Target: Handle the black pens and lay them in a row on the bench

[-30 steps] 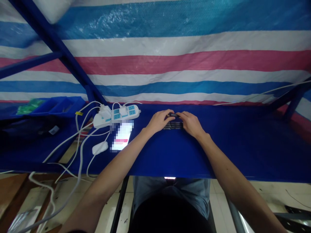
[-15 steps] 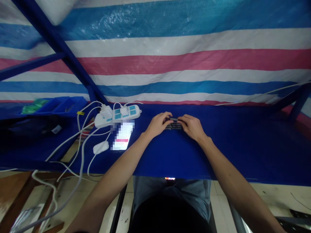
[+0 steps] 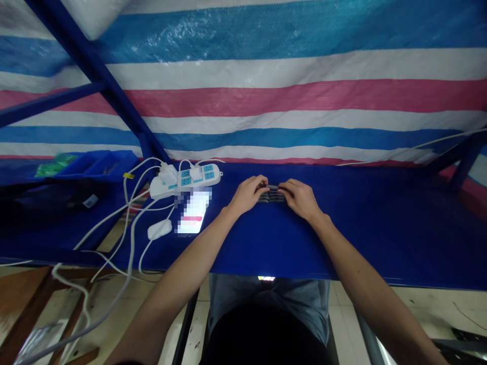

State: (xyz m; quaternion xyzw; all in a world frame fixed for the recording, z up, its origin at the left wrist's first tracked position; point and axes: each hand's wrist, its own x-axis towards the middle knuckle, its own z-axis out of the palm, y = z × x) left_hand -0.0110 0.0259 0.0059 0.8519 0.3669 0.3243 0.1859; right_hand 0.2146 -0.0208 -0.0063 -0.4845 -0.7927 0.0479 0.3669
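A small stack of dark, thin, flat pieces (image 3: 271, 196) lies on the blue tabletop (image 3: 266, 238); their exact kind is too small to tell. My left hand (image 3: 250, 192) is closed at the left end of the uppermost dark piece (image 3: 273, 187), thumb in front and fingers behind. At the same piece's right end, my right hand (image 3: 299, 196) pinches in the same manner. Fingers cover both ends of the piece, and whether it rests on the stack or sits slightly above it I cannot tell.
Left of my hands lie a lit phone (image 3: 194, 212), partly pixelated, a white charger-like block (image 3: 160, 229) and a white power strip (image 3: 209, 175) with tangled cables. Blue bins (image 3: 110, 165) stand farther left. A striped tarp (image 3: 285, 99) hangs behind the table.
Both hands stay at the ends of the dark piece, with only a tiny shift of the fingers. The whole view has moved slightly.
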